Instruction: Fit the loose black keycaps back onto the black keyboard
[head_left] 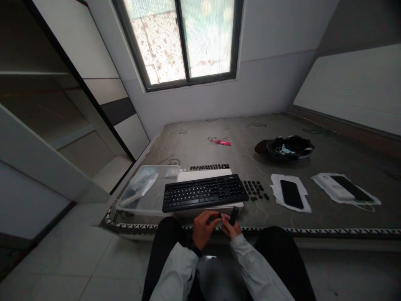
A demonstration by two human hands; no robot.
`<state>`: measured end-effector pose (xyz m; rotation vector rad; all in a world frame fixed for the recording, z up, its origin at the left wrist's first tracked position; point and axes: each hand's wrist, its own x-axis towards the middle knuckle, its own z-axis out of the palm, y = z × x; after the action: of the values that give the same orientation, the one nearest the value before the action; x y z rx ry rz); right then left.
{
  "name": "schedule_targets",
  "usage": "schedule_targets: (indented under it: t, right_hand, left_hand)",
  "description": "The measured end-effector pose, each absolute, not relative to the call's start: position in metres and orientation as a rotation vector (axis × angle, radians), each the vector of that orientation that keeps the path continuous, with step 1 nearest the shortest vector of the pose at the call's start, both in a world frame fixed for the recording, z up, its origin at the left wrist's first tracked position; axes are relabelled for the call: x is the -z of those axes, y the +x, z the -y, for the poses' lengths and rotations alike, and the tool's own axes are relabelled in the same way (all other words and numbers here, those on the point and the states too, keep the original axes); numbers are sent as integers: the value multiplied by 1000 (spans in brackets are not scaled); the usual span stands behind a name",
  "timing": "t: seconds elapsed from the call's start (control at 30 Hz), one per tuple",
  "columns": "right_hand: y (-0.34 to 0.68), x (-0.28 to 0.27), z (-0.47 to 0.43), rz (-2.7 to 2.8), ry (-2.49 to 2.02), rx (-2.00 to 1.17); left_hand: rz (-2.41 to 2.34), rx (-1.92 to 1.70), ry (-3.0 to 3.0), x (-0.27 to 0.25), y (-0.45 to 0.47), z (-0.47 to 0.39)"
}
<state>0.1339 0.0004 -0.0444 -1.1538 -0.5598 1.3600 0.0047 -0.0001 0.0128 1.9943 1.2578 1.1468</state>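
Observation:
My left hand (203,229) is closed in a pinch, with a small black keycap (219,215) at its fingertips. Close beside it, my right hand (231,228) is wrapped round a short black stick-like tool (233,215), whose kind I cannot make out. The fingertips of both hands meet at the keycap. Just beyond them a black keyboard (205,193) lies slightly tilted on a white box (206,174). Loose black keycaps (255,189) are spread to the right of the keyboard, and a row of keycaps (209,167) lines the far side of the box.
A clear plastic bin (125,201) stands left of the keyboard. Rightward on the mattress (238,154) lie a black phone (291,194) on white paper, a white power bank (337,187) by another phone (352,188), and a dark cap (263,147). A red packet (222,142) lies farther back.

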Motion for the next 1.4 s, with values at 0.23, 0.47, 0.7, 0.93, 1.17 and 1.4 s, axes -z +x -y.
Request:
schedule_targets:
  t: [0.23, 0.47, 0.7, 0.93, 1.17, 1.4]
  right_hand:
    - [129, 41, -1, 527, -1093, -1348]
    - [127, 40, -5, 511, -1126, -1373]
    - [127, 43, -11, 593, -1255, -1269]
    - [124, 28, -15, 809, -1381, -978]
    - [115, 16, -15, 855, -1473, -800]
    - [112, 20, -18, 900, -1531, -810]
  left_hand:
    - [-1253, -1197, 1927, -15, 5, -3]
    - [-1281, -1176, 1976, -19, 2, -5]
    - [-1246, -1147, 2031, -17, -7, -11]
    - [-1336, -1178, 2059, -22, -11, -14]
    - [-1518, -1224, 2056, -28, -20, -23]
    - [-1733, -1227, 1988, -71, -30, -54]
